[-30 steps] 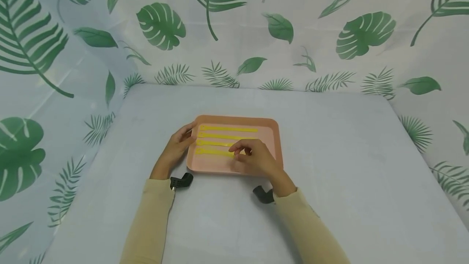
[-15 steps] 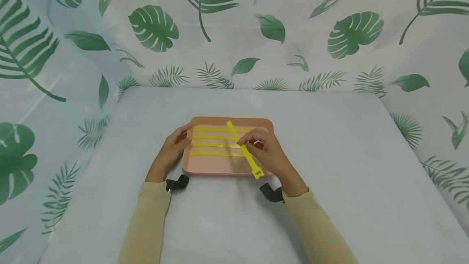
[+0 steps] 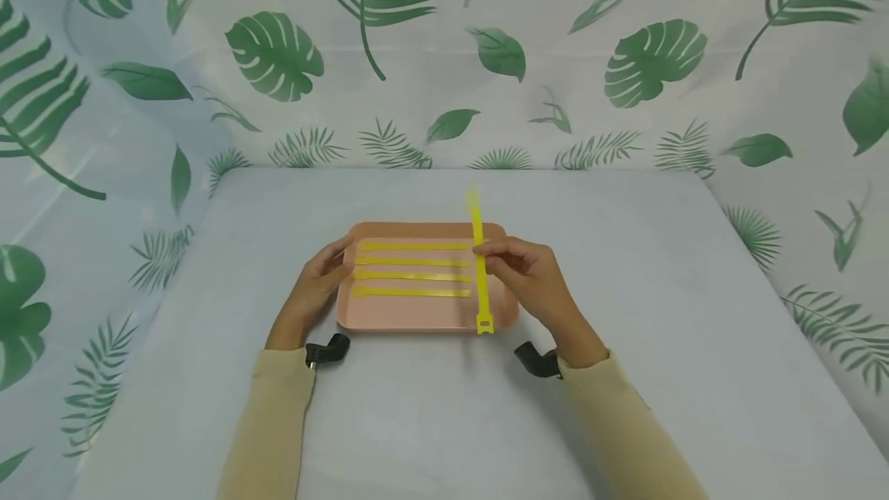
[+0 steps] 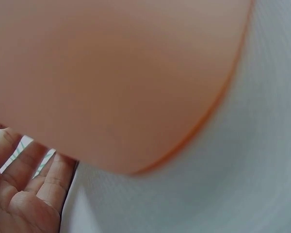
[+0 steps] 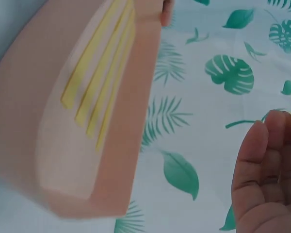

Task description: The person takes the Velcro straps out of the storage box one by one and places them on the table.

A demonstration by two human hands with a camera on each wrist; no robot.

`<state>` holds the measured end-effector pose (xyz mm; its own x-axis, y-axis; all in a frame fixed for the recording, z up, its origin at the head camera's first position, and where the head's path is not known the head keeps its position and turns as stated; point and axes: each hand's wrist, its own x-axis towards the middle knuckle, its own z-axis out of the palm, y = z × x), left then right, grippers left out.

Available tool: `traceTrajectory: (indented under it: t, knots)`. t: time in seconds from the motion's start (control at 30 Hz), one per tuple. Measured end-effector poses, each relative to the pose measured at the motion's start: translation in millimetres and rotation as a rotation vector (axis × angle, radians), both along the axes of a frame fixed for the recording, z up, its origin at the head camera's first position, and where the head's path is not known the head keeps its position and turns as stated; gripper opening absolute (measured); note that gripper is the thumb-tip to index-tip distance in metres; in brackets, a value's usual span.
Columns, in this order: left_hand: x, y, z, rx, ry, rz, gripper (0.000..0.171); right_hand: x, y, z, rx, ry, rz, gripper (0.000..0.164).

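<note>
In the head view a pink tray (image 3: 410, 316) lies on the table, with several yellow hook-and-loop cable ties (image 3: 417, 261) in parallel rows inside. My left hand (image 3: 309, 292) holds its left rim; in the left wrist view its fingers (image 4: 53, 182) reach up to the tray's edge, the thumb out of sight. Over the tray's right side my right hand (image 3: 538, 276) pinches another yellow cable tie (image 3: 483, 284) between thumb and fingers. That tie stands nearly lengthwise to me, slotted head nearest. The right wrist view catches only a sliver of it beside the right hand (image 5: 269, 179).
The tray sits on a white-covered table (image 3: 646, 276), with white cloth surface around it. A leaf-printed curtain (image 3: 417, 60) encloses the back and sides. A black wrist camera mount (image 3: 328, 349) juts from the left sleeve, another mount (image 3: 538, 359) from the right.
My right hand has lifted a yellow cable tie from the tray, moved it right, and turned it from slanted to nearly straight away from me. My left hand stays on the tray's rim.
</note>
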<state>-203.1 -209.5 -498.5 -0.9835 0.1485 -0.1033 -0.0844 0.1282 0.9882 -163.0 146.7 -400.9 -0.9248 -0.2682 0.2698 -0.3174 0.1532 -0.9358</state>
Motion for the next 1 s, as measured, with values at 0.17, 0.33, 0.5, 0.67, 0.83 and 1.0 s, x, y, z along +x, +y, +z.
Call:
traceTrajectory:
  t: [0.17,0.33,0.5,0.67,0.83,1.0]
  knots:
    - [0.4,2,0.3,-0.008,-0.005,0.000,0.058,-2.5,19,3.0,0.027,-0.100,-0.013,0.021]
    - [2.2,2,2.3,-0.024,-0.027,0.015,0.059,-8.2,34,5.7,0.041,-0.169,-0.039,0.021]
    - [3.3,3,5.5,-0.022,-0.031,0.011,0.059,-19.3,50,5.4,0.042,-0.181,-0.062,0.022]
    - [3.3,0,5.1,-0.015,-0.022,0.006,0.059,-32.3,66,2.9,0.048,-0.212,-0.066,0.029]
    - [2.2,-1,4.0,-0.011,-0.011,-0.002,0.058,-45.2,78,-1.4,0.100,-0.288,-0.077,0.033]
    - [1.8,1,4.0,-0.007,-0.021,0.003,0.059,-59.2,89,-13.8,0.161,-0.384,-0.070,0.035]
